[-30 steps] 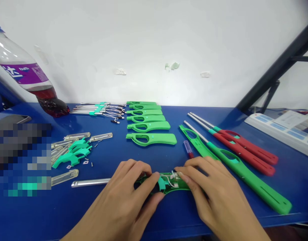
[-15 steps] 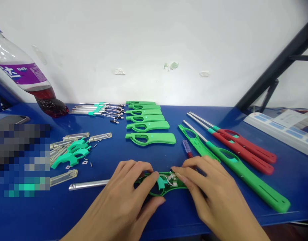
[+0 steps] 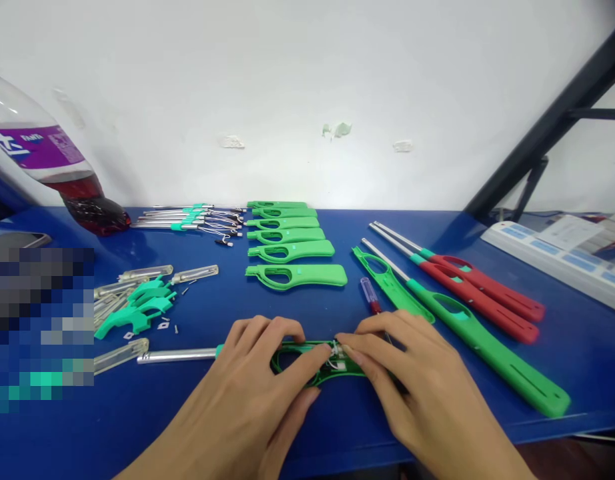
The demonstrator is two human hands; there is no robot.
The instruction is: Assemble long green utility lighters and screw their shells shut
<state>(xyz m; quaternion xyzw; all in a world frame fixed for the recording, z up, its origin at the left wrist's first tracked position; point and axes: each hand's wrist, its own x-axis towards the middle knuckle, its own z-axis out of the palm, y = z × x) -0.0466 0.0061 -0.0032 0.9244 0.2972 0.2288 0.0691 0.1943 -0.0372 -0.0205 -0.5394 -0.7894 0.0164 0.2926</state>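
An opened green lighter casing (image 3: 345, 375) lies in front of me, with a metal tube (image 3: 180, 356) extending from its left end. My left hand (image 3: 260, 383) is closed around its left part. The left thumb presses into the casing near white wires (image 3: 336, 365). My right hand (image 3: 420, 377) grips the right part, its fingertips pinched at the small fittings beside those wires. What lies beneath the right fingers is hidden. Just behind the right hand are a screwdriver (image 3: 370, 297) with a clear purple handle and a loose green half-shell (image 3: 395, 283).
Green half-shells (image 3: 307, 275) line the back middle. Metal tubes with wires (image 3: 187, 219), teal triggers (image 3: 137, 308) and clear fuel tanks (image 3: 121, 355) lie left, near a leaning bottle (image 3: 52, 153). Red lighters (image 3: 477, 293), a green lighter (image 3: 492, 347) and a power strip (image 3: 552, 260) lie right.
My left thumb has slid right, over the teal trigger and up to the white wires. The right hand keeps its grip. The view has shifted slightly.
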